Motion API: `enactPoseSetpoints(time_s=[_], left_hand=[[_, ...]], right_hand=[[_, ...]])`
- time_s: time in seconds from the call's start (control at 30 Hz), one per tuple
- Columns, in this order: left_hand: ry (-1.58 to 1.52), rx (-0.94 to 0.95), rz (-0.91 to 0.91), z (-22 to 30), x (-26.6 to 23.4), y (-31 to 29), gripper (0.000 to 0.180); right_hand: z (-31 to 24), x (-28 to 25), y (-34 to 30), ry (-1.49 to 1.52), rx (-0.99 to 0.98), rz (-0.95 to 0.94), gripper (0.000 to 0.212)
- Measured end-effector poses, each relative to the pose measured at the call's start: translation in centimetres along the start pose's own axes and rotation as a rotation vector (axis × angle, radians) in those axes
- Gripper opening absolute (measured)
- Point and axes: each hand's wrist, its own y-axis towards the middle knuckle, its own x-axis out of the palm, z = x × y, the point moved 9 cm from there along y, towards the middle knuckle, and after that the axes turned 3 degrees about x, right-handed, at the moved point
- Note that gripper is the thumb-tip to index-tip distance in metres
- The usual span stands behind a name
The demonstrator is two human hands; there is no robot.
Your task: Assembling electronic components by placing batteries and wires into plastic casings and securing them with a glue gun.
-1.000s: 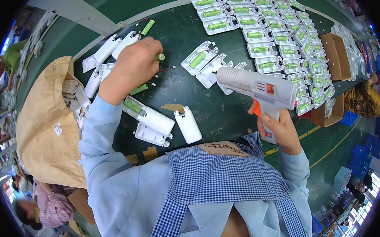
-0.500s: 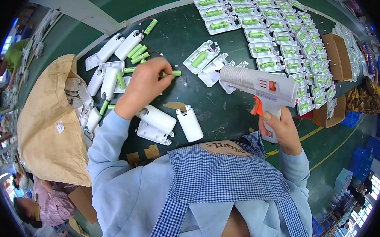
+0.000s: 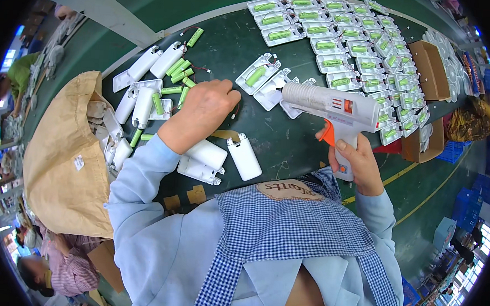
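Currently: glue gun (image 3: 336, 107), white body, orange trigger (nozzle pointing left), above dark green desk (image 3: 268, 137), gripped at handle by right hand (image 3: 355, 164), fingers clenched round it. Left hand (image 3: 202, 115) curled closed over green batteries (image 3: 177, 74); contents indiscernible.

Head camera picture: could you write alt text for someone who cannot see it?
Over a dark green worktable, a person's right hand holds a white glue gun while the left hand rests among loose green batteries and white plastic casings. Rows of casings fitted with batteries fill the table's far side.
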Motion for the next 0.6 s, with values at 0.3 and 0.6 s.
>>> enactPoseSetpoints(time_s=[0.3,0.6], left_hand=[[-0.214,-0.091,0.128,-0.8,-2.5,2.1,0.008],[-0.26,0.046,0.283,1.4,-0.3,7.3,0.009]], right_hand=[[0.1,0.1,-0.4,0.037,0.023,0.03,0.042],[0.3,0.1,-1.1,0.059,0.023,0.053,0.044]])
